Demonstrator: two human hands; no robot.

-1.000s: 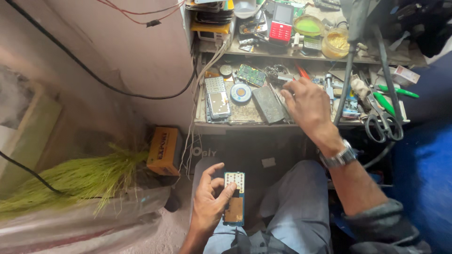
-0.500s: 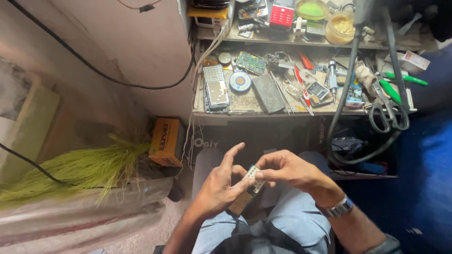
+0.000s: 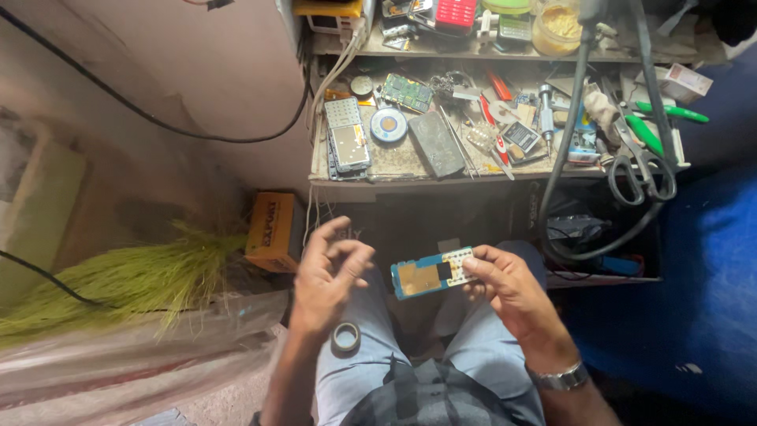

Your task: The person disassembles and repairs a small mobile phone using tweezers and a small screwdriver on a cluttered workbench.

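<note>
My right hand [image 3: 512, 288] grips one end of a small blue circuit board [image 3: 430, 273] with a white keypad area, held level over my lap. My left hand [image 3: 327, 276] hovers just left of the board with its fingers loosely curled and apart, holding nothing that I can see. A small roll of tape [image 3: 345, 338] lies on my left thigh, below the left hand. A metal watch sits on my right wrist.
A cluttered low bench [image 3: 473, 170] ahead holds phone parts, a green circuit board [image 3: 406, 91], a dark phone cover [image 3: 435, 143], scissors [image 3: 635, 170] and green-handled tools. An orange box [image 3: 272, 230] and a grass broom [image 3: 126, 276] lie left. A black cable [image 3: 568, 142] hangs at right.
My right hand came back from the bench to my lap and took over the board. The board passed from my left hand to my right, and the left hand let go.
</note>
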